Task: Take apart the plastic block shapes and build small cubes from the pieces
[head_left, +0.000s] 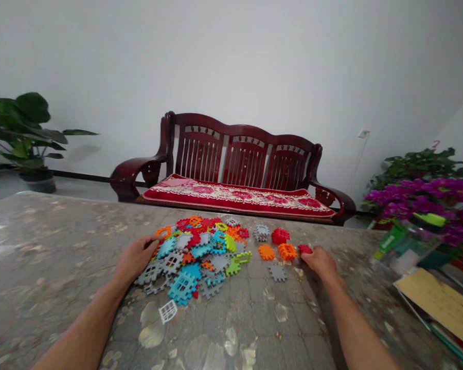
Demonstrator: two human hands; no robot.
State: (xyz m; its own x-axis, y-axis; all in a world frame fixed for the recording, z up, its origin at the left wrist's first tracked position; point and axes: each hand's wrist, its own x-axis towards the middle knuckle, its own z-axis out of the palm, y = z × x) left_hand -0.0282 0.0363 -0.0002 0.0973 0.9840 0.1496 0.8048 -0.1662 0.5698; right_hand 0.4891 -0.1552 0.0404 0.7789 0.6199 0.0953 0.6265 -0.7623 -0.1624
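A loose pile of toothed plastic pieces (200,250) in blue, grey, red, orange and green covers the middle of the table (200,339). My left hand (139,253) is at the pile's left edge, fingers bent beside an orange piece (163,232); whether it grips anything is hidden. On the right, my right hand (319,259) pinches a small red piece (304,249). Left of that hand lie a grey stack (261,233), a red stack (280,236), an orange stack (287,251), an orange piece (266,252) and a flat grey piece (278,273).
A white window-shaped piece (167,311) lies in front of the pile. Papers (440,303), a clear jar (420,241), a green box (390,240) and purple flowers (420,198) are at the right. Behind the table stands a wooden bench (224,149).
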